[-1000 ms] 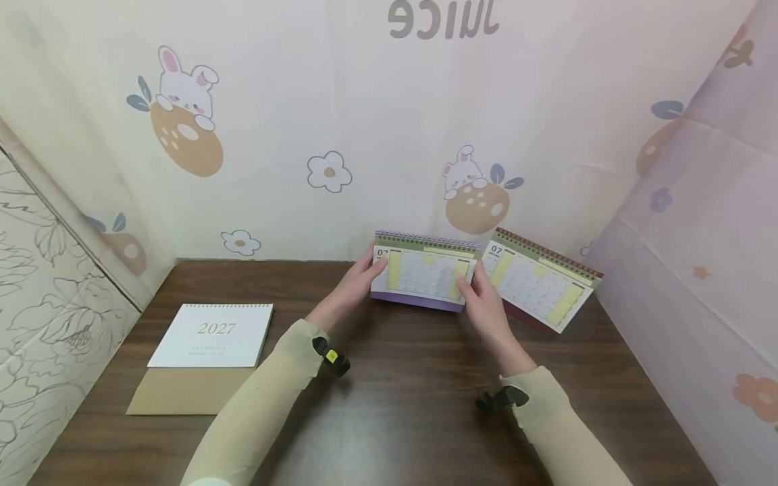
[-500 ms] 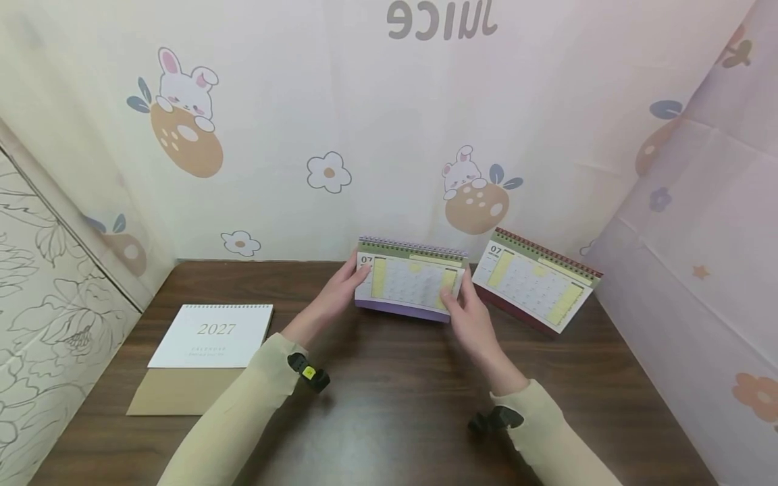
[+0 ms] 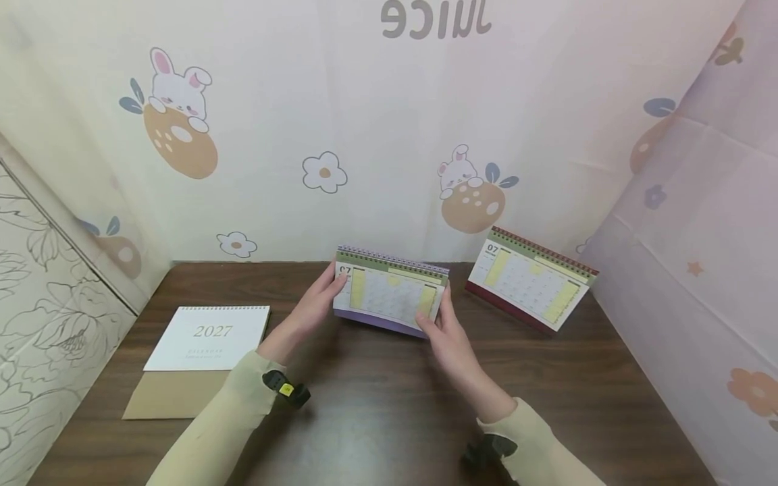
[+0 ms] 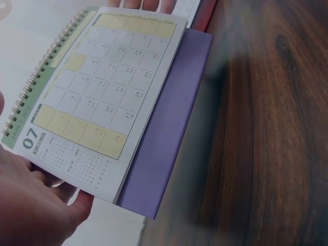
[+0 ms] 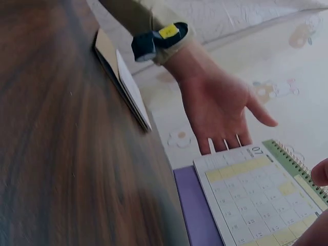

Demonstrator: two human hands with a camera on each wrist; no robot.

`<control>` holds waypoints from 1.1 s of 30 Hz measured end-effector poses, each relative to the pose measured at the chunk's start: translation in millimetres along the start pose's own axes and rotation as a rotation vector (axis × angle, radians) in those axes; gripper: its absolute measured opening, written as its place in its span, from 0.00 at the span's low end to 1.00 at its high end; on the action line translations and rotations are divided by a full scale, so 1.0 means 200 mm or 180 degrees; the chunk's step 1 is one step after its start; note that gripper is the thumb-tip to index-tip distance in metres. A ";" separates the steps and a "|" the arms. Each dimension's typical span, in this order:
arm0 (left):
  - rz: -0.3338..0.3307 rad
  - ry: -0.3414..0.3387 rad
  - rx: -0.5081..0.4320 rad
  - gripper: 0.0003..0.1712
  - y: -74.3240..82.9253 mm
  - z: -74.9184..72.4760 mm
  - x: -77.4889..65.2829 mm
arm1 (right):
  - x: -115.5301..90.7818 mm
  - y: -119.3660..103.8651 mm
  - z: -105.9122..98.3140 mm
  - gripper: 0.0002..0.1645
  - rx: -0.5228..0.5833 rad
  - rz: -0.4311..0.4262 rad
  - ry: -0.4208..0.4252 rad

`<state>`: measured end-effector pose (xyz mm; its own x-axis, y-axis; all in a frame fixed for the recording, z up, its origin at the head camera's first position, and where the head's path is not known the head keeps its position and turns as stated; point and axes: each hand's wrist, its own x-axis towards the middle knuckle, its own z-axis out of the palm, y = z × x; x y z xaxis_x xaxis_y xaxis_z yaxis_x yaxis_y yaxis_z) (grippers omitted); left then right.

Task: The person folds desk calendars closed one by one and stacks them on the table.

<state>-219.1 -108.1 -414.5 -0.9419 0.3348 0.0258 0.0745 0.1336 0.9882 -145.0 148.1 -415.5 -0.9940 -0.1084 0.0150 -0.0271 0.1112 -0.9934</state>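
We pinched the wire-bound, purple-based paper calendar [image 3: 387, 291] in our right hand [image 3: 452, 344]; our left hand [image 3: 312, 304] supported it, fingers straight.

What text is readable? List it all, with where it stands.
"Juice", mirrored: wall cloth
"2027": white calendar
"CALENDAR": white calendar
"07": purple calendar, red calendar
"2026 July": purple calendar
"Aug 08": purple calendar
Dates including "26", "27": purple calendar
Other print, wristband label: too small or blurred

Place: a draped room corner; home or studio, I can't tell.
Curtain [image 3: 261, 88]: printed cartoon rabbits and fruit.
Left panel [image 3: 24, 310]: line-drawn flowers.
Table [image 3: 377, 412]: dark wood-grain, back edge at the curtain.
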 end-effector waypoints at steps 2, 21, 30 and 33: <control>0.0029 -0.0007 -0.0027 0.38 0.00 -0.01 -0.02 | -0.02 -0.01 0.02 0.49 0.0107 -0.0020 -0.0060; -0.0060 0.0055 -0.0011 0.38 -0.06 -0.19 -0.14 | -0.22 -0.03 0.16 0.53 0.0099 0.0221 -0.0521; -0.0065 0.0032 -0.0019 0.38 -0.07 -0.24 -0.16 | -0.29 -0.04 0.20 0.54 0.0044 0.0171 -0.0705; -0.0008 0.0015 -0.0061 0.37 -0.08 -0.25 -0.16 | -0.32 -0.04 0.20 0.54 0.0049 0.0189 -0.0792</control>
<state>-206.4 -168.4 -423.6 -0.9437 0.3299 0.0239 0.0658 0.1166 0.9910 -77.7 113.5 -412.6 -0.9371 -0.3421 -0.0700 0.0341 0.1097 -0.9934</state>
